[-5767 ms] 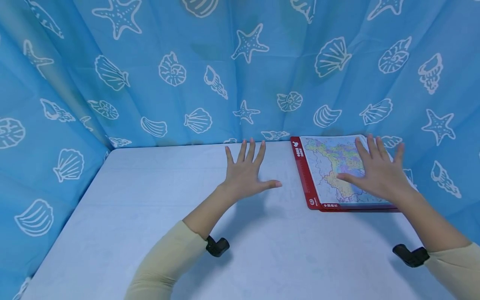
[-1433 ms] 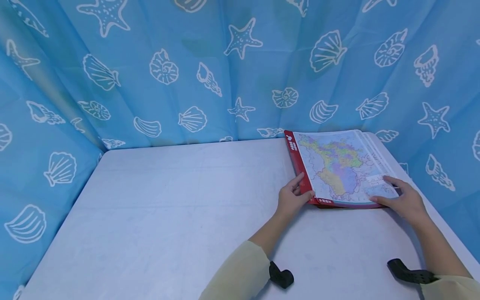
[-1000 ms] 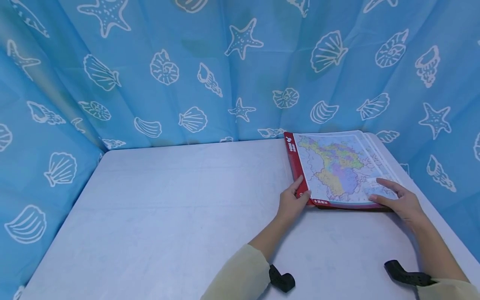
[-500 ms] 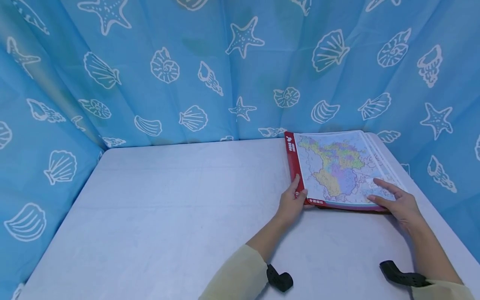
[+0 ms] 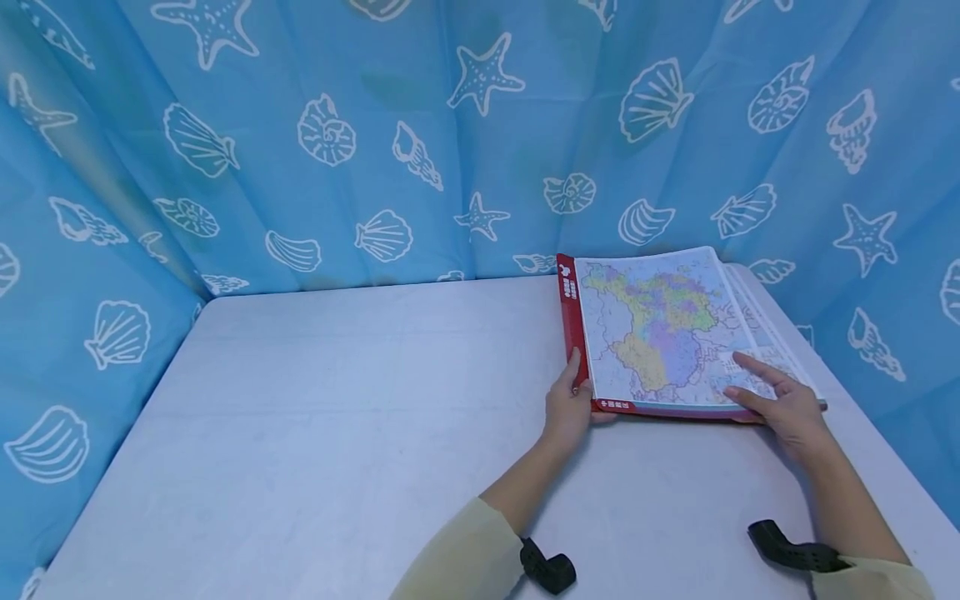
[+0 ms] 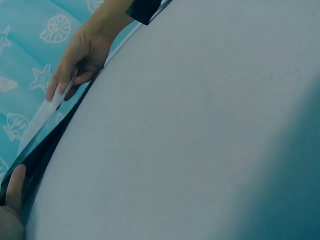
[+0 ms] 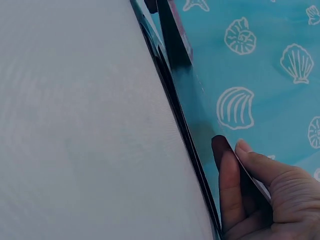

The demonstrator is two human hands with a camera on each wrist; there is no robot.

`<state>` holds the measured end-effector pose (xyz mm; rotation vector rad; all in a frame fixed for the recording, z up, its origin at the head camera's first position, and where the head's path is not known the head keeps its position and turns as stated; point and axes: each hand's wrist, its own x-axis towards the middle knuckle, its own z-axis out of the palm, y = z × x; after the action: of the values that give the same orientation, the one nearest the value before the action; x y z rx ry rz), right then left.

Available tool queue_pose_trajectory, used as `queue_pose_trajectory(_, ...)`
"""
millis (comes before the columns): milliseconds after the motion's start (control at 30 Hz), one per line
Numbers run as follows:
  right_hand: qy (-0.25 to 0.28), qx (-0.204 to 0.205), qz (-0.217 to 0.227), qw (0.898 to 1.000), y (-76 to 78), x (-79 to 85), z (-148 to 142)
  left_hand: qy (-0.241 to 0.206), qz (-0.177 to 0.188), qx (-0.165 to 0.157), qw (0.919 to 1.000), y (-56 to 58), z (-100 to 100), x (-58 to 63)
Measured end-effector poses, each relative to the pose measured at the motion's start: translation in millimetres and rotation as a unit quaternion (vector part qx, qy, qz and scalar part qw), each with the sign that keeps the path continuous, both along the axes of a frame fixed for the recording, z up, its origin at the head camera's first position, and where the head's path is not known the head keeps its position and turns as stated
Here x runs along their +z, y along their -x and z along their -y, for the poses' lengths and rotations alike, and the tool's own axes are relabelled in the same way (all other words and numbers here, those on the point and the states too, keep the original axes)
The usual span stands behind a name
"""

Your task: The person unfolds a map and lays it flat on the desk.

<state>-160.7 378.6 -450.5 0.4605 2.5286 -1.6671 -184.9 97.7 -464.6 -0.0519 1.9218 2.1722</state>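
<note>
A sheet map with a red left border and coloured regions lies over a stack of similar sheets at the back right of the table. My left hand grips its near left corner, thumb on top and fingers beneath. At the near right part of the sheet, my right hand pinches the edge, its thumb and forefinger over the printed face. In the right wrist view, the pinched dark edge stands raised above the thin sheets below. The left wrist view shows the left thumb on the sheet.
The white tabletop stretches to the left and front of the stack. A blue curtain with white shells and starfish hangs behind the table and along its sides. Black camera mounts sit at both sleeve cuffs.
Both hands, first spread wide above the table and the maps, have come down and taken hold of the top map. It has slid left and lifted slightly, uncovering more sheets at the right.
</note>
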Motion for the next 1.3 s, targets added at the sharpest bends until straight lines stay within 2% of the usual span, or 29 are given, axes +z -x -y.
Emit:
queue_pose_trajectory(167, 0.006, 0.009, 0.003, 1.000, 0.8, 2.0, 7, 0.005, 0.000, 0.022, 0.9997, -2.8, 6, 4.0)
queue_pose_trajectory(300, 0.004, 0.011, 0.004, 1.000, 1.0, 4.3, 11, -0.010, -0.007, 0.035, 0.9993, -2.9, 9, 5.8)
queue_pose_trajectory(533, 0.003, 0.011, -0.002, 1.000, -2.3, 13.0, 24, 0.032, -0.055, 0.066, 0.9958, -2.7, 20, 6.4)
queue_pose_trajectory(700, 0.004, 0.010, 0.003, 1.000, -2.5, 18.2, 34, 0.012, -0.051, 0.058, 0.9970, -4.5, 30, 11.4)
queue_pose_trajectory(900, 0.032, 0.006, -0.025, 0.999, -2.2, 20.6, 44, -0.009, -0.036, 0.045, 0.9983, -7.9, 42, 16.0)
queue_pose_trajectory(1200, 0.073, -0.003, -0.033, 0.997, -5.7, 24.7, 57, -0.018, -0.057, 0.046, 0.9972, -11.3, 56, 19.8)
queue_pose_trajectory(1300, 0.063, 0.002, -0.036, 0.997, -5.4, 26.8, 62, -0.014, -0.065, 0.050, 0.9965, -12.1, 62, 21.0)
